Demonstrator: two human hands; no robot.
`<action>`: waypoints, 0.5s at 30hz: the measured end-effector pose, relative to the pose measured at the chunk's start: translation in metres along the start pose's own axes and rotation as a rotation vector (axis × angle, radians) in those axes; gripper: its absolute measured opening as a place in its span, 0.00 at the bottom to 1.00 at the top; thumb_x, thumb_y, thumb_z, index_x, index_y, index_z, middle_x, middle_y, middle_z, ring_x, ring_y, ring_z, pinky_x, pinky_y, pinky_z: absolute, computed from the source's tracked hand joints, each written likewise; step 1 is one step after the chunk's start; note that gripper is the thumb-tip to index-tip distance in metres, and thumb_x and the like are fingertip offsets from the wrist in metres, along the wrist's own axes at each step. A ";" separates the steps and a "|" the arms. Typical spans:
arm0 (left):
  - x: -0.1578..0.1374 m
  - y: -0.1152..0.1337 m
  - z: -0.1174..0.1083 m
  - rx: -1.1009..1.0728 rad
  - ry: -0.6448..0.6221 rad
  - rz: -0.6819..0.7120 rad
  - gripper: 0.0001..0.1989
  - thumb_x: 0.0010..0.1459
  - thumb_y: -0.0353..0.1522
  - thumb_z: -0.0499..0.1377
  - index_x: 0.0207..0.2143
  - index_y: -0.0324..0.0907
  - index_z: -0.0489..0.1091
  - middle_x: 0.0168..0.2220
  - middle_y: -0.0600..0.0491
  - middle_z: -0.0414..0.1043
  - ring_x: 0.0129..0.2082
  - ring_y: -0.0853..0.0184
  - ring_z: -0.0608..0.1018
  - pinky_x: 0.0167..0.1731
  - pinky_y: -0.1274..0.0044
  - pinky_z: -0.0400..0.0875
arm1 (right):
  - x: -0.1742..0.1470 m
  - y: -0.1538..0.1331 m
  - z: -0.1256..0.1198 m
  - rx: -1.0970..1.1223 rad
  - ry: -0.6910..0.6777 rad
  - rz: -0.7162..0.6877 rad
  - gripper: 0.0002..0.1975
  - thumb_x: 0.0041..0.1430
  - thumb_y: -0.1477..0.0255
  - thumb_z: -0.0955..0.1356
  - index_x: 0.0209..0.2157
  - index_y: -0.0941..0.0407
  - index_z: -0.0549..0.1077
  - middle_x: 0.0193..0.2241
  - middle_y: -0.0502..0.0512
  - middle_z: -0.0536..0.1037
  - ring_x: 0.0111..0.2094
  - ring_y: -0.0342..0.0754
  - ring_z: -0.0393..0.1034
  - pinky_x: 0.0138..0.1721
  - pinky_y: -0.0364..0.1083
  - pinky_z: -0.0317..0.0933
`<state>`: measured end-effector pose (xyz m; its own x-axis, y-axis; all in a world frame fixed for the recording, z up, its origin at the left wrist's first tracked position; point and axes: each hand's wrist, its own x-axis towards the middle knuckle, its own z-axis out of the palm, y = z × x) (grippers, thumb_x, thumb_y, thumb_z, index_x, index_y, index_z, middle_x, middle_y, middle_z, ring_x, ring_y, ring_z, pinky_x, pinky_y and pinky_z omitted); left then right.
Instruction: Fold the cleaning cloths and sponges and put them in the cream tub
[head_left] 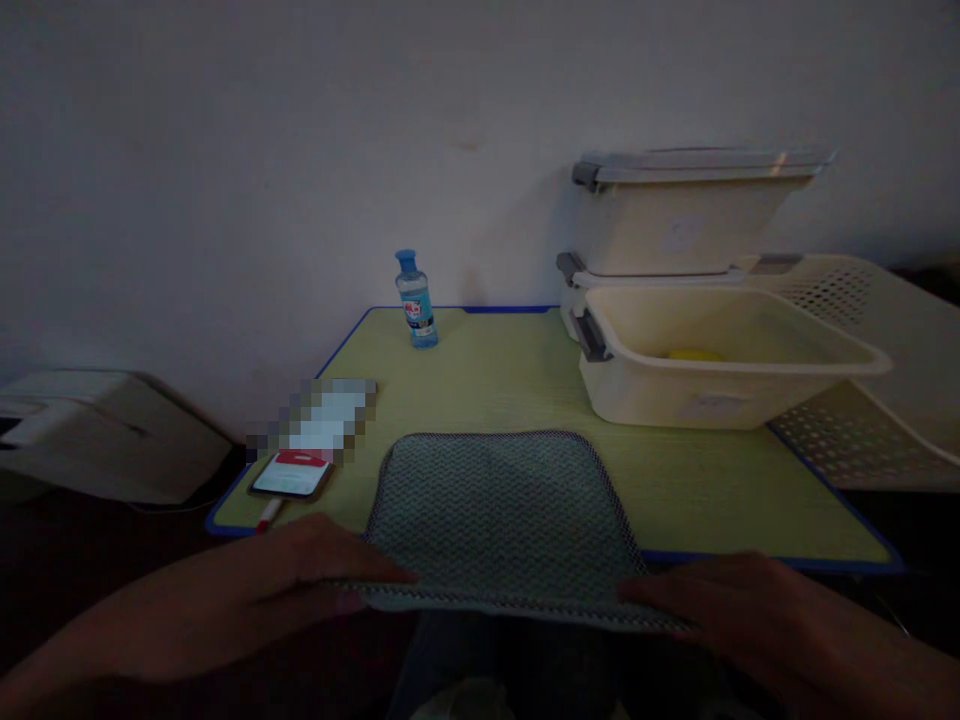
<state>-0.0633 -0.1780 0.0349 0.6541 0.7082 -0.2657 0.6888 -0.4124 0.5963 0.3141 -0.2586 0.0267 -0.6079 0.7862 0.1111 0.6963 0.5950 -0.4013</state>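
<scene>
A blue-grey woven cloth [502, 510] with a dark stitched border lies flat over the front of the table [480, 380], its near edge hanging past the table's edge. My left hand [300, 575] pinches the near left corner, fingers on top and thumb beneath. At the near right corner my right hand [735, 610] grips the same cloth, fingers over its border; the thumb there is hidden. The cloth is stretched straight between both hands.
A blue bottle [418, 305] stands at the back left. A phone [300, 465] with a cable lies left of the cloth. An open white bin [697, 390] stands right, before stacked lidded boxes [682, 225] and a perforated basket [862, 300]. A white box [120, 430] sits far left.
</scene>
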 end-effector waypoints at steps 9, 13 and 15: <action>0.062 -0.014 -0.011 -0.113 0.069 -0.019 0.17 0.54 0.43 0.50 0.36 0.44 0.72 0.35 0.53 0.73 0.37 0.65 0.73 0.37 0.76 0.66 | 0.058 0.018 -0.010 0.095 0.203 0.284 0.10 0.57 0.69 0.61 0.30 0.55 0.72 0.25 0.51 0.77 0.26 0.45 0.71 0.28 0.42 0.62; 0.094 -0.029 -0.004 -0.024 0.199 -0.064 0.17 0.52 0.43 0.47 0.25 0.40 0.66 0.25 0.54 0.66 0.27 0.67 0.70 0.28 0.76 0.63 | 0.082 0.042 0.002 0.036 0.204 0.320 0.07 0.56 0.73 0.62 0.27 0.57 0.70 0.25 0.52 0.76 0.26 0.44 0.69 0.29 0.42 0.60; 0.104 -0.033 -0.001 0.039 0.240 -0.100 0.16 0.51 0.42 0.47 0.22 0.40 0.63 0.23 0.54 0.65 0.26 0.67 0.68 0.27 0.76 0.62 | 0.091 0.051 0.010 -0.001 0.190 0.354 0.07 0.56 0.75 0.62 0.28 0.57 0.69 0.25 0.53 0.75 0.27 0.45 0.69 0.29 0.42 0.60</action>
<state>-0.0181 -0.0901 -0.0117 0.4920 0.8606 -0.1316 0.7612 -0.3519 0.5448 0.2905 -0.1581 0.0069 -0.2486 0.9595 0.1324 0.8506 0.2816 -0.4441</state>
